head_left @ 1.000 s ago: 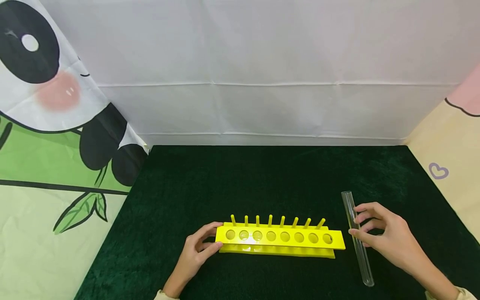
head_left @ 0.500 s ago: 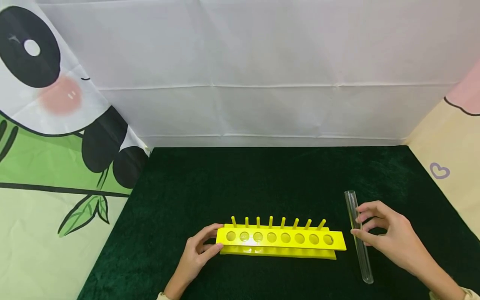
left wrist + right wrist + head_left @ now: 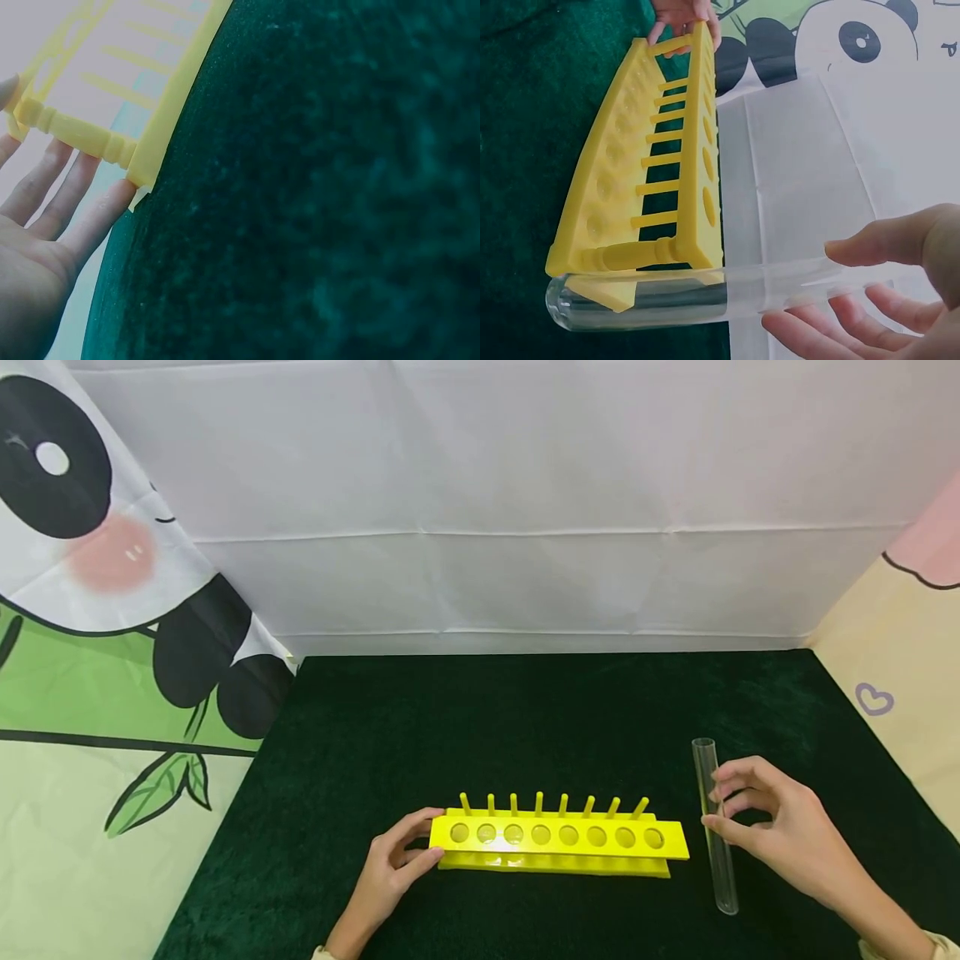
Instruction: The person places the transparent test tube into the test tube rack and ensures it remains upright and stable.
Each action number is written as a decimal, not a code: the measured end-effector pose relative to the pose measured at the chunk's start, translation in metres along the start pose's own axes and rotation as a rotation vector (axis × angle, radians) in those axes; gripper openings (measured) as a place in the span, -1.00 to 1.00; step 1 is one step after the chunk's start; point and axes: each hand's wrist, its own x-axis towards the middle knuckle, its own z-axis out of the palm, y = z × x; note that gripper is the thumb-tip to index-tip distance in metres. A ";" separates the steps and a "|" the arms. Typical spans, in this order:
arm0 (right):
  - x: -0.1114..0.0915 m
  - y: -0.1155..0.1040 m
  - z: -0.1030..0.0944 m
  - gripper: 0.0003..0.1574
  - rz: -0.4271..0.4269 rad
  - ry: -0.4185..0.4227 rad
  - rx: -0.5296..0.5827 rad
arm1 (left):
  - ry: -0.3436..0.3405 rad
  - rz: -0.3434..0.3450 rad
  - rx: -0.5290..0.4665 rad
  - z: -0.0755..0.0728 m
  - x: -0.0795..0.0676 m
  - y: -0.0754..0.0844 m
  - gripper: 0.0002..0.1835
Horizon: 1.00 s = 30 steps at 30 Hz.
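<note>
A yellow test tube rack [image 3: 555, 835] stands on the dark green cloth, with a row of round holes on top and a row of pegs behind. My left hand [image 3: 390, 870] grips its left end; in the left wrist view the fingers reach round the end post [image 3: 82, 139]. To the right of the rack, my right hand [image 3: 787, 827] pinches a clear test tube [image 3: 722, 868] between thumb and fingertips. The tube is near upright, its open mouth up, its rounded bottom low. In the right wrist view the tube [image 3: 652, 300] overlaps the rack's near end [image 3: 630, 255].
Green cloth [image 3: 487, 718] covers the table. A white sheet [image 3: 525, 577] hangs at the back. On the left is a curtain with a panda print [image 3: 191, 643], on the right a cream one [image 3: 907, 727] with a heart.
The test tube has turned a little more upright, its lower end swinging up and slightly left, while my right hand rises a bit. The left hand and the rack stay in place.
</note>
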 end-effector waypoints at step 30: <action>-0.003 0.001 -0.009 -0.50 -0.051 0.015 0.049 | 0.031 -0.041 0.037 0.006 0.003 0.000 -0.57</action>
